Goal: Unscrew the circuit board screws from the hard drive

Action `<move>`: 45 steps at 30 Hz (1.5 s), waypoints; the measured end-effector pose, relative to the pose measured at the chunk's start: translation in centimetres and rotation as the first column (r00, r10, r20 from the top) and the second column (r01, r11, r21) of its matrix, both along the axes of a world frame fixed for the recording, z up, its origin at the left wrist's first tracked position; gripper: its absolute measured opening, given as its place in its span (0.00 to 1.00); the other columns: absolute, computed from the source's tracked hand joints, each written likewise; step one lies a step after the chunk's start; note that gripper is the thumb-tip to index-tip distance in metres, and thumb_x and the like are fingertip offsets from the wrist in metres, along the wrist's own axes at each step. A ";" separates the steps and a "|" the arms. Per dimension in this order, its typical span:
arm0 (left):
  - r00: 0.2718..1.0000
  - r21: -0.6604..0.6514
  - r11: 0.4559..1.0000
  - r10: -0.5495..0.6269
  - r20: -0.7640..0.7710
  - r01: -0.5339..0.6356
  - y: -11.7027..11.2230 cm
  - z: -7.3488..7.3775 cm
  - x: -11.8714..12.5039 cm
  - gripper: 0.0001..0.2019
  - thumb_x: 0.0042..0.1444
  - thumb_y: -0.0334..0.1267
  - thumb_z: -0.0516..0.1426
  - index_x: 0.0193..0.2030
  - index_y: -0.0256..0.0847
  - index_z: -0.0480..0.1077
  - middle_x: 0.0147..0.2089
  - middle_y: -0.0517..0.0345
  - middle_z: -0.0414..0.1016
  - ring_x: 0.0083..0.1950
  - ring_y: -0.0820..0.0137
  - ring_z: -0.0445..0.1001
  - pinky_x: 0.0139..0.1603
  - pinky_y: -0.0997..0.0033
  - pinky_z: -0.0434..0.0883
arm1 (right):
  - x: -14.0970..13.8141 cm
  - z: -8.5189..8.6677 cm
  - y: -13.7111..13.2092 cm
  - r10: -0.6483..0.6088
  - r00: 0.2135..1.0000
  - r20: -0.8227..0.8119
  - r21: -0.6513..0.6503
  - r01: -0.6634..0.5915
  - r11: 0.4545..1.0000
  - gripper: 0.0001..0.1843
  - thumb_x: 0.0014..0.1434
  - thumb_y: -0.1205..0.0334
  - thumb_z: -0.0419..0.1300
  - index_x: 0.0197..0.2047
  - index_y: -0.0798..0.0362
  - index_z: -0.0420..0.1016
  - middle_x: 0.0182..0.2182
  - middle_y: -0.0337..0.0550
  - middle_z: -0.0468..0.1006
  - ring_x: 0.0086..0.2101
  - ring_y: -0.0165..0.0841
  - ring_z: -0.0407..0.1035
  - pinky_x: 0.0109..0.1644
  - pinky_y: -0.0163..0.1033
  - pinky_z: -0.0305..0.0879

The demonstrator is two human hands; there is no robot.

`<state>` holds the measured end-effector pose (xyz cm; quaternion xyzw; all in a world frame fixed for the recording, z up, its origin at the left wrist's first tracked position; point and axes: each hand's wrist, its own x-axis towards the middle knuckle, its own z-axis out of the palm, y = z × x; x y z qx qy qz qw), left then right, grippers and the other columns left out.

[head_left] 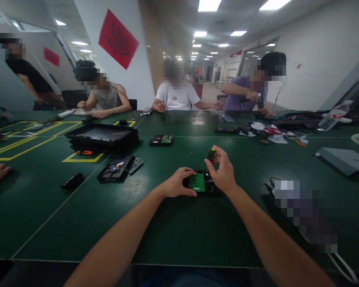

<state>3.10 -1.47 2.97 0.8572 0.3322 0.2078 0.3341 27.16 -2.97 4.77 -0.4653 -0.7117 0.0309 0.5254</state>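
Note:
A hard drive with a green circuit board (198, 182) lies on the table in front of me. My left hand (179, 182) grips its left end, with the thumb on the near edge and the fingers on the far edge. Above the drive's right half, my right hand (221, 168) pinches a screwdriver (211, 154) by its black and yellow handle. The screwdriver's tip is hidden, so I cannot tell whether it touches the drive. Several tiny screws (190, 153) lie just beyond the drive.
Left stand a second drive (115, 168) with a loose circuit board (136, 165), a black object (72, 181) and stacked black trays (101, 135). Another drive (161, 140) sits farther back. At right are a grey box (344, 160) and a plastic bottle (335, 115). People sit opposite.

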 end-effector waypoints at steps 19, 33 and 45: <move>1.000 0.071 0.997 0.020 -0.005 -0.020 0.2 -0.5 0.4 0.41 0.46 0.52 0.72 0.67 0.45 0.68 0.70 0.45 0.64 0.70 0.49 0.64 0.72 0.47 0.62 | -0.6 -0.4 0.0 0.022 0.996 -0.087 -0.016 -0.024 1.000 0.33 0.69 0.57 0.57 0.72 0.48 0.50 0.55 0.54 0.75 0.47 0.42 0.77 0.56 0.55 0.76; 1.000 0.071 0.997 0.030 -0.006 -0.030 0.1 -0.6 0.3 0.41 0.47 0.52 0.72 0.67 0.45 0.68 0.71 0.46 0.65 0.72 0.49 0.63 0.73 0.47 0.61 | -0.4 -1.0 0.5 0.052 0.993 -0.101 -0.036 -0.056 0.998 0.35 0.69 0.59 0.56 0.74 0.48 0.47 0.54 0.53 0.76 0.45 0.40 0.78 0.57 0.55 0.76; 0.999 0.095 0.995 0.044 -0.018 -0.042 0.0 -0.4 0.3 0.41 0.46 0.53 0.72 0.67 0.45 0.68 0.70 0.45 0.66 0.71 0.48 0.64 0.73 0.47 0.61 | -0.8 -1.1 0.4 0.064 0.991 -0.121 -0.049 -0.070 0.996 0.34 0.69 0.58 0.56 0.73 0.47 0.46 0.54 0.53 0.74 0.46 0.40 0.77 0.55 0.54 0.76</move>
